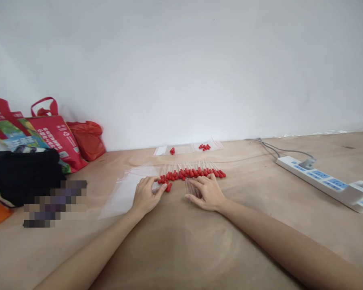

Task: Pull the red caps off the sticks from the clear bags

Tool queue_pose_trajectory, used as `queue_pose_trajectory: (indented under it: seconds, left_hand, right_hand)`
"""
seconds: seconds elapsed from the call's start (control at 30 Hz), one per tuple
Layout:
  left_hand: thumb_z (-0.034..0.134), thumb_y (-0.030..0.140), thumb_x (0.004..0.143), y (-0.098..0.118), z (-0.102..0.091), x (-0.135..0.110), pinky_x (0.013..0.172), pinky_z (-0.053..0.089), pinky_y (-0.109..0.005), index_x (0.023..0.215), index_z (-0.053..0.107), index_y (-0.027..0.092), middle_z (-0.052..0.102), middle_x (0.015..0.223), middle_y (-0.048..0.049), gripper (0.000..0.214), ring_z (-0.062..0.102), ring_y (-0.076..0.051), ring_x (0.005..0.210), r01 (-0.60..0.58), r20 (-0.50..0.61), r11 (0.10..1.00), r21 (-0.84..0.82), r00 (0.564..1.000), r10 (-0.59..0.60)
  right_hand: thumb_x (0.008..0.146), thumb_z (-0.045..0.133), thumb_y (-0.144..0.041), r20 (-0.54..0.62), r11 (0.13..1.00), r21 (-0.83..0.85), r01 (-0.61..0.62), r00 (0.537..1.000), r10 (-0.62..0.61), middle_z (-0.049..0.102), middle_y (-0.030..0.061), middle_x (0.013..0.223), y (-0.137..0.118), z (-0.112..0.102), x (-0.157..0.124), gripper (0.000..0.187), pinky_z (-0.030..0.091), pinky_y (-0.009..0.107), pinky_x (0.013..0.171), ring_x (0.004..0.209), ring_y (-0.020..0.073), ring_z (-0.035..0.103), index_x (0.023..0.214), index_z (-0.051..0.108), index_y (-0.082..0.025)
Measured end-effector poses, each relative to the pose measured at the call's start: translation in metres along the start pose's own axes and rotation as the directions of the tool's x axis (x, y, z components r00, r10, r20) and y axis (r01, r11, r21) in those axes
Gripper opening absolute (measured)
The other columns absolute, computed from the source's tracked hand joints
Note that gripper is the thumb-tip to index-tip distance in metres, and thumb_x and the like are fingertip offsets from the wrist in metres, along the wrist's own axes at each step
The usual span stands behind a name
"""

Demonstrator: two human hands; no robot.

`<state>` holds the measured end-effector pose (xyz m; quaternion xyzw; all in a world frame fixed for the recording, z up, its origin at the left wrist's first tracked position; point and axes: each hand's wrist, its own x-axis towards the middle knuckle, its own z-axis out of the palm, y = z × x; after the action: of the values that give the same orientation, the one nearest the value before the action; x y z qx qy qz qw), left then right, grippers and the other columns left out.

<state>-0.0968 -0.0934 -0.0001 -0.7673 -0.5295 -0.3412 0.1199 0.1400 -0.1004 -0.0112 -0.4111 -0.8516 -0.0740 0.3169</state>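
Observation:
A row of droppers with clear thin tubes and red rubber bulbs [193,173] lies on the wooden table, bulbs toward me. My left hand [147,195] is curled at the row's left end, thumb and fingers closed around a dropper whose red bulb [168,187] shows at the thumb tip; its tube is mostly hidden. To the right, my right hand [207,192] rests just in front of the row. Its fingers and thumb are closed on several clear tubes [190,187], partly covered by the hand. A clear plastic bag [124,187] lies flat beside my left hand.
By the wall lie small clear bags [216,144] with more red bulbs [204,147] and clear tubes. Shopping bags [56,135], a red plastic bag [87,139] and a black cloth item [27,175] stand left. A white power strip [320,181] with grey cables lies right.

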Motion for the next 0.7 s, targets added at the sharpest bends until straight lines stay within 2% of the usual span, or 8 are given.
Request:
queue_pose_trajectory:
  seconds: [0.13,0.3,0.43,0.5,0.57,0.7]
  left_hand:
    - [0.053,0.04,0.075,0.013,0.004,0.022,0.074,0.041,-0.035,0.083,0.057,0.019,0.062,0.082,-0.0045,0.022,0.054,-0.022,0.082,-0.039,0.052,0.999,0.027,0.998,0.038]
    - [0.056,0.037,0.073,0.034,0.018,0.057,0.08,0.039,-0.037,0.089,0.059,0.02,0.063,0.091,-0.0048,0.024,0.054,-0.023,0.09,-0.165,0.223,0.986,-0.01,0.961,0.163]
    - [0.058,0.038,0.071,0.041,0.03,0.072,0.076,0.04,-0.037,0.08,0.061,0.021,0.065,0.078,-0.0029,0.02,0.058,-0.022,0.081,-0.178,0.286,0.984,-0.012,0.942,0.174]
    - [0.055,0.033,0.073,0.041,0.032,0.073,0.07,0.042,-0.033,0.073,0.061,0.021,0.065,0.071,-0.001,0.013,0.058,-0.02,0.072,-0.161,0.265,0.986,-0.038,0.95,0.165]
    - [0.05,0.027,0.077,0.038,0.03,0.07,0.068,0.043,-0.031,0.075,0.061,0.02,0.065,0.073,-0.0017,0.014,0.059,-0.018,0.071,-0.132,0.213,0.99,-0.041,0.967,0.138]
    - [0.044,0.024,0.08,0.033,0.018,0.054,0.067,0.045,-0.029,0.087,0.061,0.017,0.065,0.083,-0.005,0.019,0.058,-0.016,0.069,-0.012,-0.003,0.995,-0.102,1.0,0.012]
  right_hand:
    - [0.085,0.037,-0.043,-0.076,0.997,0.059,-0.056,0.995,0.06,0.059,0.0032,0.078,0.001,-0.001,-0.001,0.036,0.023,0.031,0.071,0.073,0.0138,0.05,0.098,0.059,-0.018]
    - [0.09,0.028,-0.031,-0.194,0.971,0.146,-0.191,0.957,0.217,0.061,0.0025,0.079,0.007,0.001,-0.001,0.035,0.025,0.029,0.07,0.076,0.012,0.052,0.086,0.06,-0.019]
    - [0.091,0.027,-0.031,-0.227,0.942,0.203,-0.268,0.923,0.312,0.062,0.0012,0.079,0.011,0.001,-0.001,0.035,0.025,0.028,0.069,0.077,0.0117,0.053,0.082,0.059,-0.02]
    - [0.091,0.027,-0.032,-0.22,0.925,0.211,-0.315,0.907,0.359,0.062,0.0009,0.077,0.012,0.001,-0.002,0.034,0.025,0.029,0.07,0.076,0.0124,0.053,0.081,0.058,-0.02]
    - [0.091,0.028,-0.033,-0.185,0.908,0.199,-0.37,0.895,0.406,0.063,0.0006,0.073,0.013,0.001,-0.002,0.034,0.025,0.03,0.07,0.073,0.0135,0.054,0.08,0.058,-0.02]
    - [0.09,0.028,-0.035,-0.089,0.897,0.189,-0.399,0.903,0.42,0.064,0.001,0.075,0.013,0.001,-0.001,0.033,0.026,0.031,0.071,0.074,0.0158,0.055,0.087,0.057,-0.02]
